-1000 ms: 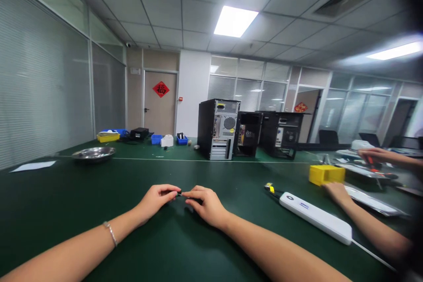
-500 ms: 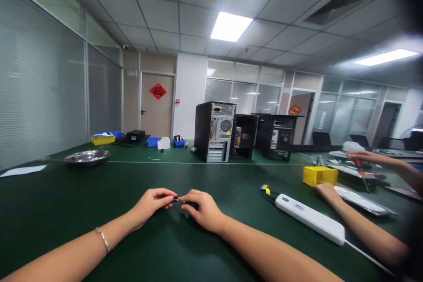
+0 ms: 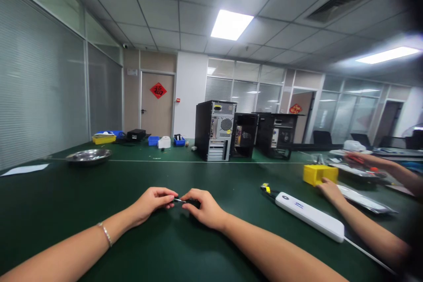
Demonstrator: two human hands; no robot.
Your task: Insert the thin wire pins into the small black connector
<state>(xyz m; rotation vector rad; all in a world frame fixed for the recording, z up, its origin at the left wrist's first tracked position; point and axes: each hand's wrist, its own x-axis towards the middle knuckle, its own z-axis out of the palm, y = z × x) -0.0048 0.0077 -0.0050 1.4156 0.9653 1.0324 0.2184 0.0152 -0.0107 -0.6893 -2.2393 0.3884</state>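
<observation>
My left hand [image 3: 155, 201] is closed in a pinch on a small thin silver piece [image 3: 179, 200] with a dark end, low over the green table. The piece is too small to name. Facing it, my right hand [image 3: 206, 209] has its thumb and bent forefinger at the piece's other end, closed about it as far as I can see. A bracelet circles my left wrist.
On the right, a co-worker's hand [image 3: 331, 191] touches a yellow bin [image 3: 310, 175]; the other holds a red tool. A white power strip [image 3: 309, 216] lies between us. Computer cases [image 3: 203, 132] stand behind, and a metal dish [image 3: 89, 156] sits left.
More of the silver piece shows between my hands, its right end now at my right fingertips. The co-worker's hand shifted slightly at the yellow bin, and the other hand with the red tool moved.
</observation>
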